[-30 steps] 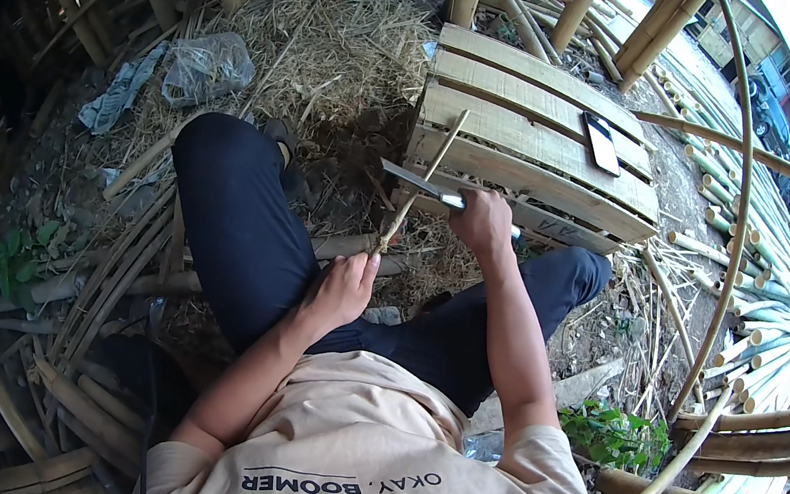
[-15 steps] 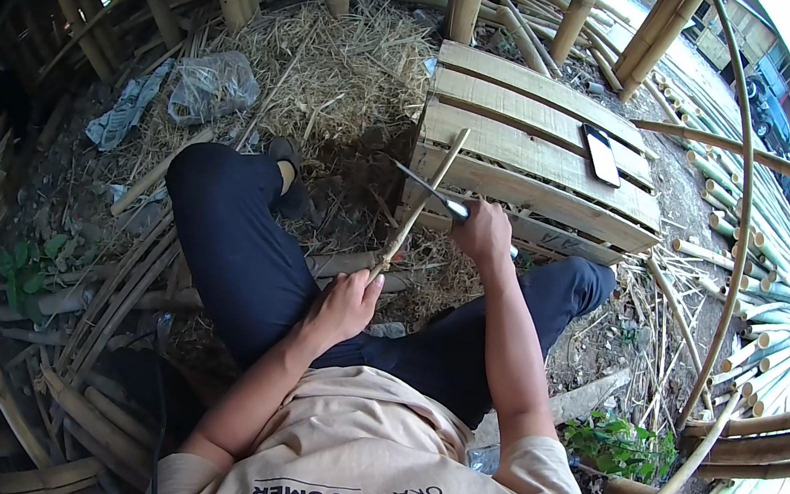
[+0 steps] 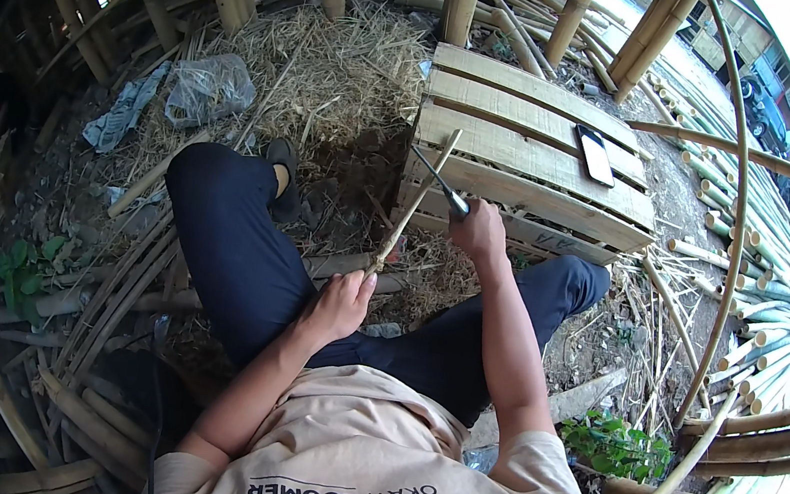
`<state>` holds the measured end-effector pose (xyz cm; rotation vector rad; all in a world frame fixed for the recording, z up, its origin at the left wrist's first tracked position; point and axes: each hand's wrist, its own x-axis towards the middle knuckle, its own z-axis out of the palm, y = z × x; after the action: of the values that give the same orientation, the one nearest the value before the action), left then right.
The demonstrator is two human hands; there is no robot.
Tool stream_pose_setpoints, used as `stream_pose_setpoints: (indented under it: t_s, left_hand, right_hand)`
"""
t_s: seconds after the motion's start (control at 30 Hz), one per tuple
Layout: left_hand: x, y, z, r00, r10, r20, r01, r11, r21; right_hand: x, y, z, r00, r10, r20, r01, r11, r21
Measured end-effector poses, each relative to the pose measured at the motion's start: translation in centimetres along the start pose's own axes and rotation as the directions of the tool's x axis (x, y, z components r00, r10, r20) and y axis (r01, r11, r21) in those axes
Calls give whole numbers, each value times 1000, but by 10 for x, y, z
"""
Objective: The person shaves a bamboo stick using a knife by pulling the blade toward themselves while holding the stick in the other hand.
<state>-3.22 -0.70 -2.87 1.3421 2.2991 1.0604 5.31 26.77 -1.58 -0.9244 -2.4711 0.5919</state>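
My left hand (image 3: 340,304) is closed around the lower end of a thin bamboo stick (image 3: 411,211), which slants up and away between my knees toward the crate. Closed on the dark handle of a knife (image 3: 447,192), my right hand (image 3: 479,231) is a little above and to the right of the left one. The narrow blade points up and left and crosses the stick near its upper end. Whether the edge bites into the stick is too small to tell.
Just ahead stands a slatted wooden crate (image 3: 525,112) with a phone (image 3: 595,155) on top. Straw shavings (image 3: 339,67) and a clear plastic bag (image 3: 210,88) lie ahead left. Bamboo poles (image 3: 753,287) are stacked at right; a bent bamboo pole (image 3: 741,195) rises nearer.
The knife's blade has swung to point more upward, and my right hand has turned slightly with it. My left hand keeps its hold on the stick; the whole view has shifted a little.
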Motion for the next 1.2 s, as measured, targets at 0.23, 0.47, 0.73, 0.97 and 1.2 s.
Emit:
stream_pose_setpoints:
  t_s: [0.23, 0.47, 0.73, 0.97, 1.2]
  left_hand:
    - [-5, 1, 3, 1000, -8, -21, 7, 999, -45]
    - [0, -4, 1, 1000, 0, -4, 0, 1000, -23]
    - [0, -1, 2, 1000, 12, -18, -13, 1000, -20]
    - [-1, -5, 5, 998, 47, -50, -49, 998, -31]
    - [1, -1, 1, 1000, 25, -7, -26, 999, -42]
  right_hand:
    - [-11, -6, -8, 998, -17, 58, 23, 994, -111]
    - [-4, 4, -1, 996, -64, 58, 63, 998, 12]
    - [-3, -3, -3, 996, 92, -2, -92, 995, -46]
    - [-9, -3, -4, 992, -113, 59, 122, 978, -172]
    - [-14, -8, -8, 977, -209, 39, 213, 950, -229]
